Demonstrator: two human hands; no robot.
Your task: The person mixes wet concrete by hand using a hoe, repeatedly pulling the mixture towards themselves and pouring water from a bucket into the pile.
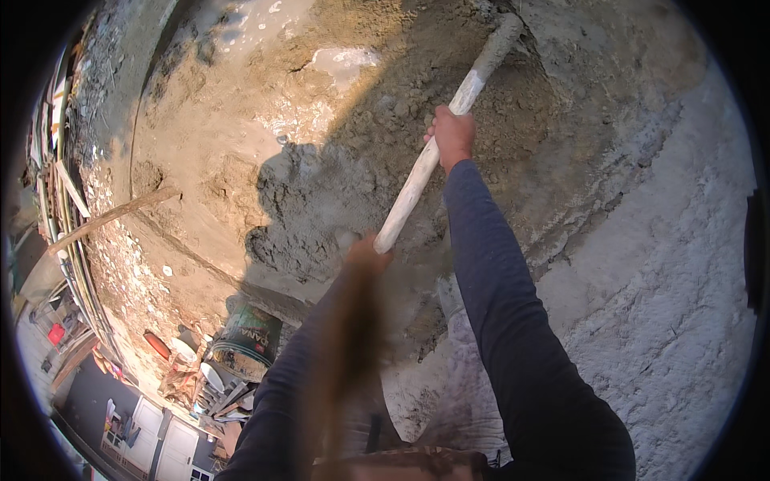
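Note:
A long-handled tool with a pale wooden handle (417, 178) slants up and to the right in front of me. Its far end is caked with wet mix and meets the mortar, so I cannot tell what kind of head it has. My right hand (455, 135) is closed around the middle of the handle, the arm stretched forward. Lower down, my left hand (369, 253) wraps the near end, partly covered by a blurred brown shape (353, 337) close to the camera. Beneath the handle lies a lumpy heap of wet grey-brown mortar (345, 188), half in shadow.
Another wooden handle (120, 216) sticks out at the left. A dark green bucket (255, 330) stands at lower left beside scraps and tools. Long poles (70, 240) line the left edge. Rough pale ground (658, 321) spreads out on the right.

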